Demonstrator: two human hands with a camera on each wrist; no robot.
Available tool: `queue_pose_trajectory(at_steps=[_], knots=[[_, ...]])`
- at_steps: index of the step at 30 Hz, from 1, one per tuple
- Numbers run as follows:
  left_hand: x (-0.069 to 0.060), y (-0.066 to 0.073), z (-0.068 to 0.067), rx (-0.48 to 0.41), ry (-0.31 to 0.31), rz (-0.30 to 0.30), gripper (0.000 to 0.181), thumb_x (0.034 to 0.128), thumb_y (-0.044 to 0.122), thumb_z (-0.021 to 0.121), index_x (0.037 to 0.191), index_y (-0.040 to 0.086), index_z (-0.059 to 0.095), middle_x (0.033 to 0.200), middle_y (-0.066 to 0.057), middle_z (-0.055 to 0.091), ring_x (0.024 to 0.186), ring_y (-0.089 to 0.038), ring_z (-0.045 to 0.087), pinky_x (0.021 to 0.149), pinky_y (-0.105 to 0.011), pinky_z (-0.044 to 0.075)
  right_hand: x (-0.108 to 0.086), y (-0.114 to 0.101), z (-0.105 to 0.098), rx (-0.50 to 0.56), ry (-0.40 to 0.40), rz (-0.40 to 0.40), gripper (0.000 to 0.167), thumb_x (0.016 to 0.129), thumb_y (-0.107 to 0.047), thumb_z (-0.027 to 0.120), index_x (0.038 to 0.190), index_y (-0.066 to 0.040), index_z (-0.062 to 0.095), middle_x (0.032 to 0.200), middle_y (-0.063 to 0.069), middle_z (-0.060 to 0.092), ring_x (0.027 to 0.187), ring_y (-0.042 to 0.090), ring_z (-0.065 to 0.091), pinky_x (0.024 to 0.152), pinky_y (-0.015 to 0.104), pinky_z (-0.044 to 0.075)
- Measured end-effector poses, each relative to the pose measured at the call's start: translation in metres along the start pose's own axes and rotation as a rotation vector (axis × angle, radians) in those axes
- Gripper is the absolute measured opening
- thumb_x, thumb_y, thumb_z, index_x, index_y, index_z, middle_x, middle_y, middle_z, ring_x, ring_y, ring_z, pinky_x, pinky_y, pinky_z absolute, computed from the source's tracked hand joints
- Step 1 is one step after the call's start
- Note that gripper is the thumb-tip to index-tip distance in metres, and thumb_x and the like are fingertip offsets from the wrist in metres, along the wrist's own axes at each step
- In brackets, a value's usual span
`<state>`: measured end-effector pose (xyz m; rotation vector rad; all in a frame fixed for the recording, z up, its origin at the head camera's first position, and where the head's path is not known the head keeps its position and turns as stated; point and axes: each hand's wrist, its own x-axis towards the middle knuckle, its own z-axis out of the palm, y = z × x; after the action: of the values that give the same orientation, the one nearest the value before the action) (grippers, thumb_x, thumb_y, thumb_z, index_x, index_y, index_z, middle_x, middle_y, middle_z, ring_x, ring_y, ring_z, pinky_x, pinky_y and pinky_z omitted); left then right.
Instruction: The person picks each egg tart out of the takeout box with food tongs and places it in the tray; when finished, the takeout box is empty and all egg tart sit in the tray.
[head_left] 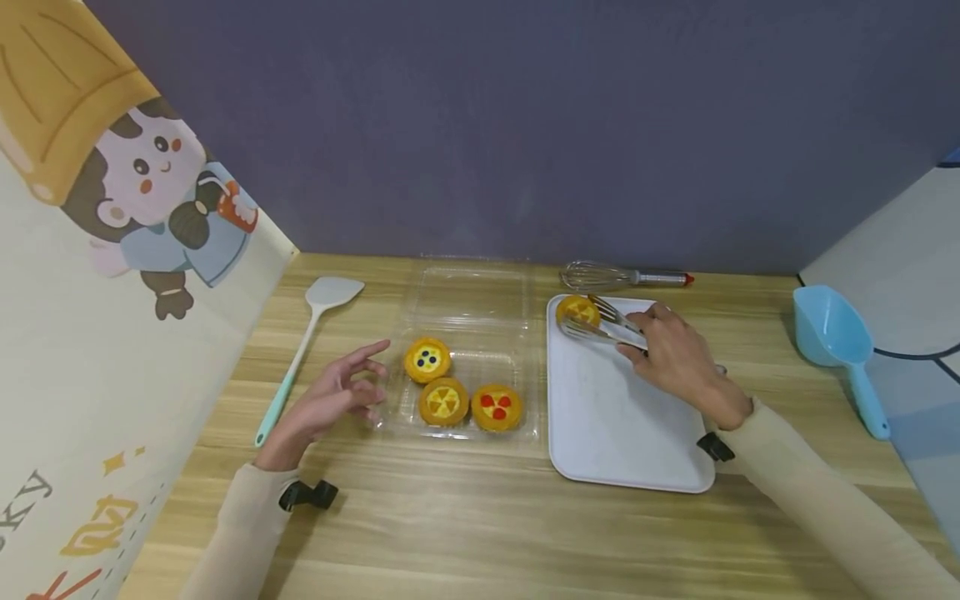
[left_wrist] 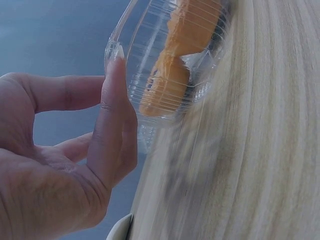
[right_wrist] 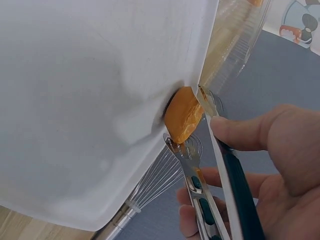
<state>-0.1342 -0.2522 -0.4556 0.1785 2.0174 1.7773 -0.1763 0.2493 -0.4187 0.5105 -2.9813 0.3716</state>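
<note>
My right hand (head_left: 671,354) grips metal tongs (head_left: 618,329), whose arms show dark green inserts in the right wrist view. The tongs' tips stand on either side of an egg tart (head_left: 577,312) at the far left corner of a white tray (head_left: 630,442). My left hand (head_left: 337,396) is at the left edge of a clear plastic container (head_left: 491,367), its fingers loosely bent; in the left wrist view a fingertip (left_wrist: 117,57) appears to touch the rim. Inside sit a blueberry-topped tart (head_left: 427,360), a tart with yellow wedges (head_left: 443,402) and a red-topped tart (head_left: 497,407).
The container's lid (head_left: 472,292) lies folded back. Behind the tray is a whisk (head_left: 600,276). A spatula (head_left: 300,350) with a mint handle lies at the left, and a blue scoop (head_left: 832,329) at the right. A dark panel (head_left: 487,125) stands along the back of the table.
</note>
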Motion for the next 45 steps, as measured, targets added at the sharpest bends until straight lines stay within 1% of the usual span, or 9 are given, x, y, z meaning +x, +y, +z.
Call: queue_pose_trajectory(at_steps=[8,12,16,20,23,26,35,40,45], knots=[[0.001,0.001,0.001,0.003,0.005,0.000,0.082,0.0939,-0.009,0.058,0.166,0.005,0.020,0.134,-0.024,0.045,0.079,-0.011,0.064,0.065,-0.027,0.066,-0.001,-0.004,-0.005,0.009,-0.006,0.039,0.056,0.092,-0.027,0.078,0.135,0.005,0.063,0.116,0.029,0.059,0.082,0.036,0.063,0.053,0.044,0.054],[0.000,0.000,0.001,0.001,0.005,-0.005,0.083,0.0935,-0.009,0.058,0.166,0.005,0.020,0.134,-0.023,0.045,0.080,-0.012,0.063,0.065,-0.027,0.066,-0.002,-0.011,-0.011,0.004,0.028,0.016,0.059,0.090,-0.028,0.081,0.136,0.004,0.062,0.117,0.027,0.060,0.083,0.035,0.063,0.053,0.044,0.054],[0.000,0.000,0.001,0.002,0.008,-0.006,0.083,0.0935,-0.009,0.058,0.166,0.005,0.020,0.133,-0.023,0.045,0.080,-0.012,0.064,0.065,-0.027,0.066,-0.004,-0.026,-0.018,0.013,0.086,-0.020,0.060,0.087,-0.026,0.084,0.136,0.002,0.064,0.115,0.025,0.060,0.085,0.035,0.062,0.056,0.046,0.054],[-0.001,0.000,0.002,0.001,0.012,-0.006,0.083,0.0935,-0.009,0.057,0.166,0.005,0.020,0.133,-0.022,0.046,0.079,-0.012,0.064,0.065,-0.027,0.066,-0.003,-0.045,-0.021,0.023,0.112,-0.064,0.059,0.086,-0.026,0.085,0.134,0.001,0.065,0.116,0.022,0.062,0.093,0.037,0.062,0.065,0.051,0.057],[-0.002,0.000,0.002,0.000,0.012,-0.008,0.083,0.0935,-0.010,0.057,0.166,0.005,0.020,0.133,-0.022,0.046,0.079,-0.012,0.064,0.066,-0.028,0.066,-0.001,-0.061,-0.019,0.042,0.093,-0.103,0.057,0.088,-0.027,0.084,0.135,-0.002,0.065,0.118,0.019,0.062,0.099,0.037,0.063,0.064,0.050,0.058],[-0.002,0.000,0.002,0.000,0.015,-0.010,0.082,0.0936,-0.009,0.056,0.166,0.005,0.021,0.133,-0.022,0.045,0.080,-0.012,0.064,0.066,-0.028,0.066,0.001,-0.077,-0.016,0.076,0.068,-0.148,0.055,0.089,-0.028,0.083,0.136,-0.005,0.065,0.121,0.015,0.061,0.101,0.033,0.063,0.062,0.045,0.059],[-0.001,0.001,0.003,-0.007,0.015,-0.014,0.082,0.0941,-0.009,0.058,0.166,0.007,0.022,0.133,-0.023,0.045,0.083,-0.013,0.063,0.067,-0.029,0.067,0.012,-0.124,0.001,0.140,-0.025,-0.242,0.057,0.090,-0.035,0.082,0.138,-0.009,0.065,0.120,0.009,0.062,0.085,0.019,0.057,0.054,0.026,0.046],[-0.001,0.001,0.003,-0.008,0.020,-0.015,0.082,0.0940,-0.010,0.057,0.166,0.006,0.022,0.133,-0.023,0.044,0.081,-0.012,0.063,0.066,-0.029,0.067,0.019,-0.144,0.014,0.164,-0.079,-0.281,0.056,0.091,-0.035,0.082,0.138,-0.010,0.066,0.116,0.009,0.062,0.084,0.016,0.054,0.057,0.025,0.046],[-0.001,0.002,0.004,-0.006,0.029,-0.017,0.082,0.0936,-0.010,0.058,0.166,0.006,0.023,0.133,-0.022,0.045,0.082,-0.012,0.062,0.067,-0.029,0.067,0.025,-0.158,0.026,0.152,-0.122,-0.295,0.057,0.091,-0.037,0.081,0.140,-0.011,0.065,0.112,0.007,0.061,0.083,0.015,0.052,0.050,0.023,0.041]])
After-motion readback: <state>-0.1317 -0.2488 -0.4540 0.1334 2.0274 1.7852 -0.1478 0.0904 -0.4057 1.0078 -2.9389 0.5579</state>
